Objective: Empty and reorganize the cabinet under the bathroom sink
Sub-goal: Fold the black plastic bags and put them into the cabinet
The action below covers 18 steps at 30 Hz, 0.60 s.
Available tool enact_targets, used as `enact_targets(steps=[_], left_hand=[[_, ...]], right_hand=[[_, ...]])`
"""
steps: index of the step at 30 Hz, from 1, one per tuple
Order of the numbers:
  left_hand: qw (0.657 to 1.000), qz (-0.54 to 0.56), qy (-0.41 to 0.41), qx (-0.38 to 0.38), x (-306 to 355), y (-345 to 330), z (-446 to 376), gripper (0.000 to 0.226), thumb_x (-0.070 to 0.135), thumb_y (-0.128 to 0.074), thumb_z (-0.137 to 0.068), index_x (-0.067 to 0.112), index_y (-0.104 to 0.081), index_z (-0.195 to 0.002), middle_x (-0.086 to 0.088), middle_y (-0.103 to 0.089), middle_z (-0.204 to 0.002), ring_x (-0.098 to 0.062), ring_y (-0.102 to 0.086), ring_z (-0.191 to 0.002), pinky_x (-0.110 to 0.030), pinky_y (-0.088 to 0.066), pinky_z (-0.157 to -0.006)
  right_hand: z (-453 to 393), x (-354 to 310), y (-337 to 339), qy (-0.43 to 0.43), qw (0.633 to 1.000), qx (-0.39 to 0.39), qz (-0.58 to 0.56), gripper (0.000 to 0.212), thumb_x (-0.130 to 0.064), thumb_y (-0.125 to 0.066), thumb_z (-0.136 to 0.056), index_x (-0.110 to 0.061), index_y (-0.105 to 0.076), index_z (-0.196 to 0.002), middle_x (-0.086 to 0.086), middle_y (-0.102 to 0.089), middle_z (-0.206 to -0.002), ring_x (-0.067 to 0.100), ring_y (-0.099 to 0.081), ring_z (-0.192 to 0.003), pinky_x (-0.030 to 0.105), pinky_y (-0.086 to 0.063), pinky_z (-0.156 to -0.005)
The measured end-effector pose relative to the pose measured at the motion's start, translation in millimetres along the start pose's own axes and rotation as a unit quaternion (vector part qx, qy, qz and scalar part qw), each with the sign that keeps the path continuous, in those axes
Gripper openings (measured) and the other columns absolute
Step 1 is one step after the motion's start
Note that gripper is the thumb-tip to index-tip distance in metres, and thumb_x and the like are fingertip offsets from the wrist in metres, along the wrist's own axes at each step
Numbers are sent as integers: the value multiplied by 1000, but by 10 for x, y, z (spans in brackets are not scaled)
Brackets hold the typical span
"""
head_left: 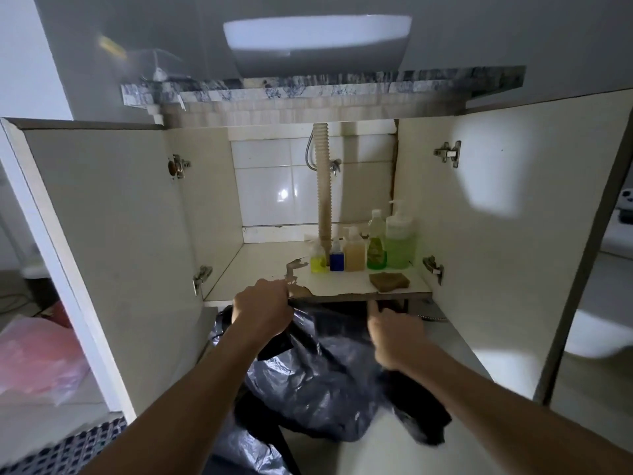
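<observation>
The cabinet under the sink stands open, its white floor [260,269] chipped at the front edge. At the back right of the floor stand several bottles: a yellow one [318,260], a small blue one [337,260], an amber one [354,257], a green one [376,248] and a tall green pump bottle [399,241]. A brown sponge [389,281] lies in front of them. Below the cabinet's front edge, my left hand [262,308] grips the rim of a black plastic bag [318,375]. My right hand [397,337] holds the bag's other side, index finger pointing up.
Both cabinet doors [113,234] [507,234] are swung wide open at either side. A corrugated drain pipe [323,186] runs down the cabinet's middle. A pink plastic bag [37,354] lies on the floor at left, a toilet [596,334] at right, a patterned mat [68,450] at bottom left.
</observation>
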<state>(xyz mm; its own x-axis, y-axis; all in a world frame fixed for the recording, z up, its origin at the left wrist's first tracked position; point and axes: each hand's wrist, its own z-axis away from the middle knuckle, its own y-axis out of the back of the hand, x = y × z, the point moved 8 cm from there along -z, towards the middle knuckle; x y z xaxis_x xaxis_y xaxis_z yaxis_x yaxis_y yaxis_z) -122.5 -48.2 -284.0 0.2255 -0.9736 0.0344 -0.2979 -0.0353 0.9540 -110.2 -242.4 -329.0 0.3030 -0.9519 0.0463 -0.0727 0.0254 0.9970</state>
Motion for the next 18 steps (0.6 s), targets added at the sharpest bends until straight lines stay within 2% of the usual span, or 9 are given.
enact_targets(steps=[2, 3, 6, 8, 10, 12, 14, 16, 18], left_hand=[[1000, -16, -6, -20, -95, -72, -5, 24, 16, -52, -88, 20, -66, -107, -5, -64, -97, -26, -64, -88, -31, -45, -70], [999, -25, -10, -33, -119, -124, -9, 26, 15, -51, -88, 19, -65, -108, -6, -63, -99, -26, -64, -89, -31, -45, -70], [996, -43, -29, -68, -45, -267, -114, 32, 14, -56, -87, 18, -60, -118, -7, -62, -104, -27, -63, -94, -32, -46, -74], [997, -41, -35, -56, 64, -255, -305, 36, 13, -57, -88, 18, -57, -123, -6, -63, -103, -26, -64, -94, -34, -49, -76], [999, -16, -27, -14, 177, -85, -541, 31, 10, -51, -90, 19, -59, -118, -6, -63, -103, -27, -64, -95, -36, -49, -78], [998, 41, -13, 45, 269, 166, -678, 25, 10, -48, -92, 21, -62, -109, -6, -65, -102, -28, -65, -96, -36, -50, -79], [986, 121, -9, 118, 353, 338, -638, 29, 9, -47, -91, 25, -62, -109, -5, -68, -100, -29, -65, -95, -36, -51, -80], [967, 191, -24, 168, 437, 323, -421, 36, 7, -48, -89, 27, -62, -116, -3, -68, -108, -28, -60, -104, -40, -48, -92], [973, 164, -79, 145, 580, -35, -183, 48, 9, -50, -87, 28, -55, -131, 3, -60, -129, -23, -47, -125, -43, -32, -110]], right_hand=[[-130, 314, -10, -11, 1000, -16, 11, 32, -15, -56, -89, -9, -52, -121, 11, -62, -117, 28, -62, -106, 37, -48, -86], [-194, 436, -15, -11, 999, -35, 27, 25, -16, -53, -91, -9, -56, -115, 11, -63, -115, 28, -62, -105, 35, -48, -84], [-433, 649, 25, -30, 997, -61, 41, 26, -6, -42, -92, -5, -58, -113, 12, -63, -114, 27, -61, -97, 34, -48, -82], [-618, 759, 175, -60, 998, -2, -6, 28, -2, -40, -90, -6, -57, -112, 11, -62, -113, 29, -61, -100, 34, -47, -79], [-723, 896, 440, -93, 990, 84, -59, 26, -5, -41, -91, -8, -56, -112, 11, -60, -114, 31, -60, -105, 35, -48, -82], [-731, 1026, 723, -101, 973, 181, -103, 29, -6, -44, -90, -11, -53, -117, 9, -58, -118, 31, -58, -108, 36, -49, -84], [-669, 1153, 928, -87, 947, 276, -137, 36, -3, -49, -86, -10, -53, -121, 9, -54, -123, 31, -56, -110, 39, -49, -84], [-583, 1283, 923, -68, 926, 327, -174, 41, 3, -55, -79, -8, -56, -119, 12, -52, -125, 33, -54, -111, 40, -50, -85], [-502, 1355, 687, -34, 929, 317, -187, 40, 8, -57, -74, -7, -60, -112, 12, -54, -122, 34, -55, -109, 40, -51, -86]])
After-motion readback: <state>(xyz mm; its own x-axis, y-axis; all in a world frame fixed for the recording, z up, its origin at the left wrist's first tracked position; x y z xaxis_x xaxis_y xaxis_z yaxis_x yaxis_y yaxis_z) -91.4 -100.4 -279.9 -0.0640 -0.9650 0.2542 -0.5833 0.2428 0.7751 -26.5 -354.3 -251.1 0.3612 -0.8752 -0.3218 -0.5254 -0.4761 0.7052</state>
